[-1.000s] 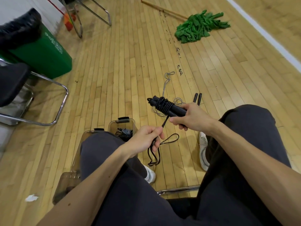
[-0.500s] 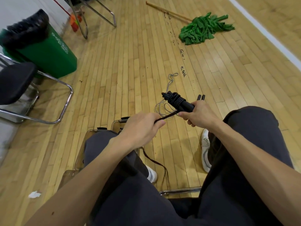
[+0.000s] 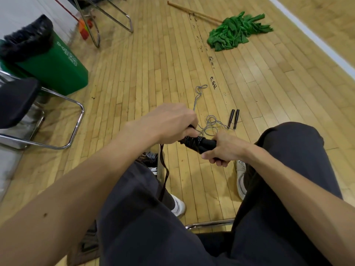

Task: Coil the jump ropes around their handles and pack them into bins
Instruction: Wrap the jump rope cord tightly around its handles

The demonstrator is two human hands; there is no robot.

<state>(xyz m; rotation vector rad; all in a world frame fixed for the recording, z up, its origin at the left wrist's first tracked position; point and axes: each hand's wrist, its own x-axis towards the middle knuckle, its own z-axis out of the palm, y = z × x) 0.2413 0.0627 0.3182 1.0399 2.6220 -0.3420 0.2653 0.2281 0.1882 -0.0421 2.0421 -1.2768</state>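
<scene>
Right grip [image 3: 224,149] curled round black handles [image 3: 208,144], above gap between knees. Black rope [image 3: 192,143] coiled on handles, touching right grip's left side. Left grip [image 3: 169,121] closed on rope at coil's far end; loose tail [image 3: 164,175] hangs below. Clear bin [image 3: 159,169] by left knee. Grey jump rope [image 3: 210,124] on floor [image 3: 134,73] beyond, twin handles [image 3: 234,120] side by side.

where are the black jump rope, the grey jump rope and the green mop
black jump rope [image 3: 193,142]: head view, coils round its handles
grey jump rope [image 3: 211,128]: head view, tangle on the floor
green mop [image 3: 235,32]: head view, middle of the cloth head
</scene>
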